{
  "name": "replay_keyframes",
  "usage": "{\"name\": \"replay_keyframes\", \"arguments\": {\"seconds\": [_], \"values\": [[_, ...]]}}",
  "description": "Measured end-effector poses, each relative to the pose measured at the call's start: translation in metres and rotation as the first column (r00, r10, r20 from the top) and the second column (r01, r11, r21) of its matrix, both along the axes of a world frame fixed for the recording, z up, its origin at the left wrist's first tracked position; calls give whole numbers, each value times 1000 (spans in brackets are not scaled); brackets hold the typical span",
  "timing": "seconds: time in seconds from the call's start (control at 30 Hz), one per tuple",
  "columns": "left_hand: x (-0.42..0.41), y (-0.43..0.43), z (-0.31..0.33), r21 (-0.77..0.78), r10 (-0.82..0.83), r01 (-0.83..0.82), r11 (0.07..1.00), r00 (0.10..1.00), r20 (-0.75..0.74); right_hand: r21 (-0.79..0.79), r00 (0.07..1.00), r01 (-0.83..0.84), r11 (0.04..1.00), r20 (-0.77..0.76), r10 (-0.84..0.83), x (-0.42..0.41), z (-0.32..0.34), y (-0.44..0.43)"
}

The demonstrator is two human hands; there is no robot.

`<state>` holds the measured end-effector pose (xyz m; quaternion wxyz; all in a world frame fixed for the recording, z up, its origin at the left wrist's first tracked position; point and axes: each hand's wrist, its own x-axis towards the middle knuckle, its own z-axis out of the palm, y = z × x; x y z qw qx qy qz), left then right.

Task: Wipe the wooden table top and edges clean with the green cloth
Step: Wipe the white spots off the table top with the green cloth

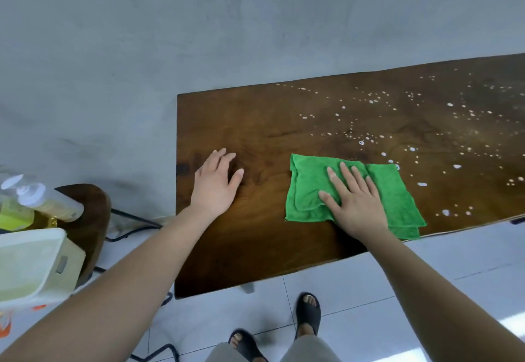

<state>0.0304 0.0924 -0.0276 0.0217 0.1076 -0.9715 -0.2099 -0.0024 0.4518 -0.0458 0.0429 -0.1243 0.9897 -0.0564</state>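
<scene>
The dark wooden table (255, 123) runs from the middle to the right edge of the view. White droplets and foam specks (412, 123) cover its right half; the left half looks plain. A folded green cloth (306, 191) lies flat near the table's front edge. My right hand (352, 197) presses flat on the cloth, fingers spread. My left hand (216, 180) rests palm down on the bare wood near the table's left end, fingers apart, holding nothing.
A small dark wooden stool (91, 214) stands to the left with spray bottles (42, 200) and a pale plastic tub (25, 265). Black cables (133, 225) run across the white tiled floor. A grey wall (199, 21) lies behind the table. My sandalled feet (308, 313) stand by the front edge.
</scene>
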Motion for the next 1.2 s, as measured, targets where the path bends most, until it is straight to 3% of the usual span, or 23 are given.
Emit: {"name": "replay_keyframes", "arguments": {"seconds": [0.13,0.37,0.53,0.63,0.87,1.2], "values": [[2,19,-2,-20,5,-4,1000,1000,16,-22,996,86,996,-4,-86,38,1,-56],[4,16,-11,21,42,-41,999,999,-34,-42,953,-300,953,30,301,128,0,-153],[2,23,-11,-58,51,-50,997,999,13,-27,842,-538,843,41,538,128,4,-129],[-2,43,-9,-139,90,-82,987,994,54,-42,815,-577,816,39,578,107,5,-94],[-37,118,-4,-140,76,-65,988,994,78,-34,877,-480,877,8,480,38,2,25],[-68,164,-12,-246,127,-93,965,984,126,2,998,-56,998,-6,56,-86,3,238]]}}
